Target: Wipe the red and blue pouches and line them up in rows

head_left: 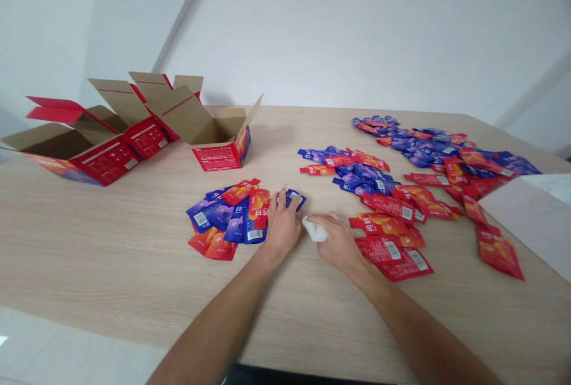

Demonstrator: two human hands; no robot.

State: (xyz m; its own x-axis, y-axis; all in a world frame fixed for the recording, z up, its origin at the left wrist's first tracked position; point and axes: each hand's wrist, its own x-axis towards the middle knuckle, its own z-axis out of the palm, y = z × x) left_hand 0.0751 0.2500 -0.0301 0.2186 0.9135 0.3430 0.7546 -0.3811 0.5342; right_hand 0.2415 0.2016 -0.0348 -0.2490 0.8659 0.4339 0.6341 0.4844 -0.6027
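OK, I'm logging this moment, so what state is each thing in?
Left hand: fingers spread, touching a blue pouch.
Blue pouch: lying partly under the left hand.
Right hand: closed around a white wad.
White wad: bunched.
Red boxes: open, flaps spread.
Left-side pouches: overlapping.
Right-side pouches: scattered, many overlapping.

Lit softly and brightly, with faint shadows on the tabletop (134, 236). Looks slightly hazy, stretched toward the edges.

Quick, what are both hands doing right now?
Left hand: fingers over a flat, shiny dark-blue pouch; grip cannot be told.
Right hand: closed, holding a crumpled white cloth-like wad.
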